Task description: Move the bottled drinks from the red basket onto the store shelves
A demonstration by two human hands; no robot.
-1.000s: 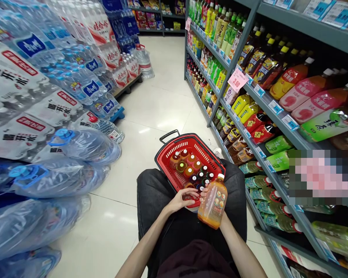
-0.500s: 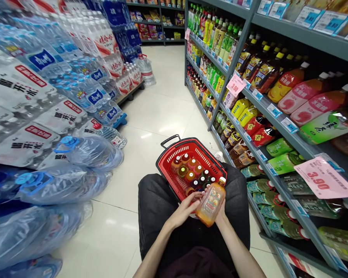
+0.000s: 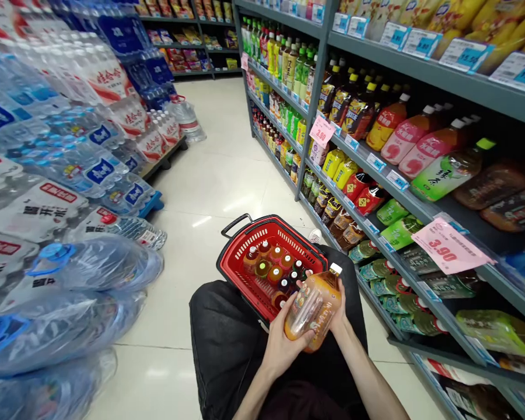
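Note:
An orange drink bottle (image 3: 314,307) with a white cap lies tilted between both of my hands, above my lap. My left hand (image 3: 285,345) grips its lower end from the left. My right hand (image 3: 339,312) holds its right side and upper part. Just beyond the bottle sits a red shopping basket (image 3: 236,255) with a black handle on the floor, holding several small bottles (image 3: 275,265) standing upright. My knees in dark trousers (image 3: 223,338) frame the basket.
Grey shelves (image 3: 376,160) full of drink bottles and pink 3.90 price tags run along the right. Stacked water bottle packs and large water jugs (image 3: 83,274) fill the left. A glossy tiled aisle (image 3: 219,169) stretches ahead between them.
My left hand moved from the basket's contents onto the orange bottle, which now lies more tilted and lower, held by both hands. The view shifted right and slightly up.

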